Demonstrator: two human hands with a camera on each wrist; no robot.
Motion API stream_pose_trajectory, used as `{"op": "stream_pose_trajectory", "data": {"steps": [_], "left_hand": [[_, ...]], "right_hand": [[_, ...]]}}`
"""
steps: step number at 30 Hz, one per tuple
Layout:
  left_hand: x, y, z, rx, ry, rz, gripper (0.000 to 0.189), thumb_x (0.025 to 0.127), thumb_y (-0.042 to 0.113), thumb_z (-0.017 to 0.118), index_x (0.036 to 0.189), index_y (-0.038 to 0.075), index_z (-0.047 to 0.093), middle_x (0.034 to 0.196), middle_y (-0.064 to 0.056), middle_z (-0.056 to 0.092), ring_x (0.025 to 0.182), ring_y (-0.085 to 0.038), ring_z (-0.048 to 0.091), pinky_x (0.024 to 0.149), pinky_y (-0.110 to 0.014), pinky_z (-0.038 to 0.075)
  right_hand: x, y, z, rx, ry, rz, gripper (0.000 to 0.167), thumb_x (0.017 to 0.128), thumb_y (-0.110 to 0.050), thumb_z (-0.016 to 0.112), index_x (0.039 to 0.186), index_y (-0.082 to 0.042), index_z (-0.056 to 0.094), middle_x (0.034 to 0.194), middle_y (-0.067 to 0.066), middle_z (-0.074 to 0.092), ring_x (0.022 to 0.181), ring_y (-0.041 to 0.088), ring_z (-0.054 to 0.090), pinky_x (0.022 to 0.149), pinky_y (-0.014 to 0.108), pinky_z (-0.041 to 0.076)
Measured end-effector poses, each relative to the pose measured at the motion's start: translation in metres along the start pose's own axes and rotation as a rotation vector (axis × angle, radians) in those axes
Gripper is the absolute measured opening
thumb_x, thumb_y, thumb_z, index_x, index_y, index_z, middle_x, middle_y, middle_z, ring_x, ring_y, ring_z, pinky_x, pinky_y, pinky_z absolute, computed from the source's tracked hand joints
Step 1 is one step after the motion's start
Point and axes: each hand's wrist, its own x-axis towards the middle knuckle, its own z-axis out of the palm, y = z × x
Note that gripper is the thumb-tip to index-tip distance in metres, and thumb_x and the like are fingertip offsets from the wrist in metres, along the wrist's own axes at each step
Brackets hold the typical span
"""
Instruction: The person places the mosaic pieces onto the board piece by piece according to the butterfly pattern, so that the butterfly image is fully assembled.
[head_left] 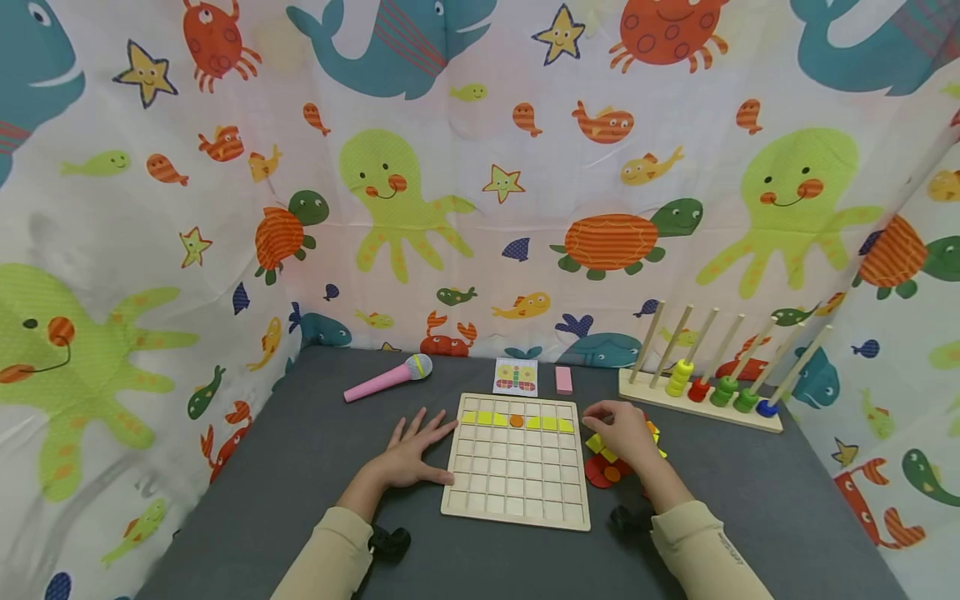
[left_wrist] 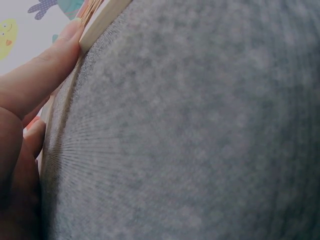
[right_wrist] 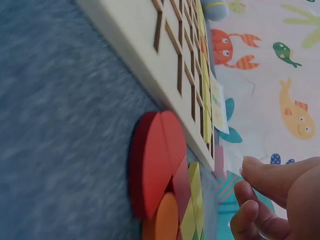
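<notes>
A wooden grid board (head_left: 513,483) lies on the grey table. Its second row holds yellow pieces (head_left: 484,418) on both sides of an orange round piece (head_left: 516,422). My left hand (head_left: 408,458) rests at the board's left side with fingers spread; its thumb (left_wrist: 60,55) touches the edge. Beyond the board's right edge, near the top corner, is my right hand (head_left: 618,427). Its fingers (right_wrist: 245,212) are loosely curled, with no piece seen between them. Below and beside it lies a pile of red pieces (right_wrist: 155,155), yellow pieces (right_wrist: 192,210) and orange ones, partly hidden by this hand.
Behind the board lie a patterned card (head_left: 516,377) and a small pink block (head_left: 563,380). A pink toy microphone (head_left: 386,380) is at the back left. A wooden peg stand (head_left: 705,406) with coloured rings stands back right, before a printed sea-animal curtain (head_left: 480,208).
</notes>
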Motion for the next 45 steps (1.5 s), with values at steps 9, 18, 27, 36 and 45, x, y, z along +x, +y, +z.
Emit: {"op": "stream_pose_trajectory", "data": {"steps": [9,18,27,36,45], "left_hand": [[-0.002,-0.001,0.0,-0.008,0.006,0.007,0.101,0.077,0.064,0.077,0.16,0.037,0.027,0.171,0.002,0.011,0.157,-0.032,-0.012,0.119,-0.062,-0.016],[-0.002,-0.001,-0.001,-0.002,0.007,0.012,0.1,0.077,0.065,0.077,0.16,0.037,0.028,0.171,0.002,0.012,0.157,-0.033,-0.011,0.119,-0.063,-0.016],[-0.001,-0.002,0.0,-0.004,0.005,0.013,0.101,0.077,0.066,0.077,0.16,0.037,0.028,0.171,0.002,0.011,0.157,-0.033,-0.012,0.119,-0.063,-0.015],[0.001,-0.002,0.001,0.002,0.001,0.003,0.101,0.076,0.066,0.077,0.16,0.037,0.028,0.171,0.002,0.011,0.157,-0.033,-0.012,0.119,-0.063,-0.015],[0.0,-0.001,0.0,0.0,0.002,-0.002,0.101,0.076,0.065,0.077,0.16,0.036,0.028,0.171,0.002,0.012,0.157,-0.034,-0.011,0.119,-0.064,-0.014]], "right_hand": [[-0.013,0.012,-0.006,-0.054,-0.011,-0.028,0.02,0.092,-0.019,0.075,0.109,-0.009,0.077,0.102,0.008,0.075,0.08,0.019,0.061,0.068,0.03,0.055],[-0.021,0.02,-0.005,-0.129,-0.068,-0.029,0.03,0.087,-0.026,0.08,0.112,-0.01,0.076,0.093,0.004,0.07,0.078,0.017,0.058,0.067,0.034,0.051],[-0.018,0.017,-0.003,-0.212,-0.105,-0.005,0.036,0.087,-0.031,0.081,0.116,-0.012,0.073,0.095,0.007,0.068,0.077,0.019,0.059,0.068,0.038,0.052],[-0.015,0.012,-0.004,-0.187,-0.179,0.024,0.026,0.088,-0.02,0.079,0.106,-0.004,0.07,0.088,0.006,0.062,0.074,0.019,0.055,0.067,0.034,0.051],[-0.013,0.009,-0.007,-0.147,-0.22,0.066,0.023,0.089,-0.018,0.078,0.103,-0.003,0.067,0.087,0.008,0.059,0.074,0.021,0.054,0.066,0.032,0.049]]}}
